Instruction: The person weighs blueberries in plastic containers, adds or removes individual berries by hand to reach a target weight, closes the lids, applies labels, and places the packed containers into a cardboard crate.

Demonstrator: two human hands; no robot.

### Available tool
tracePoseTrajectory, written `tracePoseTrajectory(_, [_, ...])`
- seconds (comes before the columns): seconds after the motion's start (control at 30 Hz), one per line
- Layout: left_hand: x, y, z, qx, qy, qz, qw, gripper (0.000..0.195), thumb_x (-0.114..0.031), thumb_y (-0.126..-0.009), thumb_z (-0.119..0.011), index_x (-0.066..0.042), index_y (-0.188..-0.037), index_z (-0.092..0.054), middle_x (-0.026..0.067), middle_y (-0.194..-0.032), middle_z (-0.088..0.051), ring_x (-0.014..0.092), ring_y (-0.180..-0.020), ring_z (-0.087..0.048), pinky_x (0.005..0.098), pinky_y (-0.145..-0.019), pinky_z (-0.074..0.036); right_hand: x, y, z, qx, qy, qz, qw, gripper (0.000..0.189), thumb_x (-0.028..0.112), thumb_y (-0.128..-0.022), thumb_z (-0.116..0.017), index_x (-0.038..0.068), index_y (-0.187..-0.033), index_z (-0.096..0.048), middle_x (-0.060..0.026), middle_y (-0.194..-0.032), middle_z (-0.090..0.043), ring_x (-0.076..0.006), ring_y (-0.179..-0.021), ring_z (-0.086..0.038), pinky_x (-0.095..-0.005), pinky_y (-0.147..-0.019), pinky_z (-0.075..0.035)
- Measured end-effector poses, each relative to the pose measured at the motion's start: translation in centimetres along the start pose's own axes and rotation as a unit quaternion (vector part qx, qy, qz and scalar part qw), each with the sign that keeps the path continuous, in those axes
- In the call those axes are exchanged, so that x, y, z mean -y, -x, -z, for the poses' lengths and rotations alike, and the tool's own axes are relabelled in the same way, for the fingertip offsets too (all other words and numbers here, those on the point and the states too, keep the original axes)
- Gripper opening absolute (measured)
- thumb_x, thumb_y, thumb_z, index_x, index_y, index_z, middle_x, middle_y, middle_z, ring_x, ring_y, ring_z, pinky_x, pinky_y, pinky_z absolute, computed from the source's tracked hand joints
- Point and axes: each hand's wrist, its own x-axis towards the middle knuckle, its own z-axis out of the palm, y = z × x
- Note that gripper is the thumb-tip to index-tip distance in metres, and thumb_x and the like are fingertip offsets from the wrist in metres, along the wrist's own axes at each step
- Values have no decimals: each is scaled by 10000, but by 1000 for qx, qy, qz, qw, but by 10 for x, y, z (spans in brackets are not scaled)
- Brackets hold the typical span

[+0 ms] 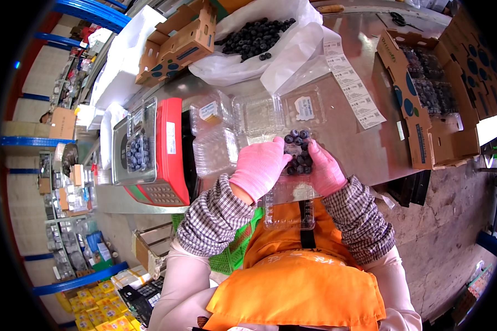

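Both hands wear pink knit gloves. My left hand (261, 166) is at the left side of an open clear plastic clamshell (289, 211) with blueberries (299, 159) in it; its thumb and fingertips are over the berries, and whether it grips the rim I cannot tell. My right hand (325, 169) holds the clamshell's right side. The lid hangs towards the orange apron. Beyond the hands lie open clear clamshells (257, 113), one with a label. At the left, a filled clamshell (138, 153) stands on a red weighing scale (172, 153).
A white plastic liner (232, 72) holds loose blueberries at the back. A strip of printed labels (354, 85) lies right of it. An open cardboard box (422, 136) with packed clamshells stands at the right, another cardboard box (199, 35) at back left. Scissors (399, 19) lie at the far edge.
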Motion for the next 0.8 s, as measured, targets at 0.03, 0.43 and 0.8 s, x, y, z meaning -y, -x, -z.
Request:
tracePoseTrajectory(0.03, [0, -1, -2, -2, -4, -2, 1000, 301, -336, -863, -628, -57, -971, -596, 167, -808, -665, 341, -769, -653, 428, -681, -512, 0, 0, 0, 5, -5, -1, 1000, 523, 438, -987, -424, 73, -1361, -409, -108, -1235, -573, -258, -1108, -590, -541, -869, -535])
tracePoseTrajectory(0.43, [32, 8, 26, 150, 609, 27, 778, 173, -92, -895, -565, 12, -1029, -530, -27, -664, -472, 28, -523, -403, 180, -453, -291, 4, 2, -2, 21, 15, 2, 1000, 552, 473, -976, -426, 58, -1340, -417, -133, -1194, -585, -273, -1078, -602, -527, -861, -542])
tracePoseTrajectory(0.8, [59, -41, 69, -104, 677, -76, 724, 241, -127, -871, -603, -24, -1088, -584, -54, -653, -471, 34, -511, -410, 168, -448, -320, 2, 1, 2, -1, 1, 5, 1000, 574, 467, -959, -471, 60, -1357, -400, -129, -1231, -571, -322, -1119, -583, -548, -858, -536])
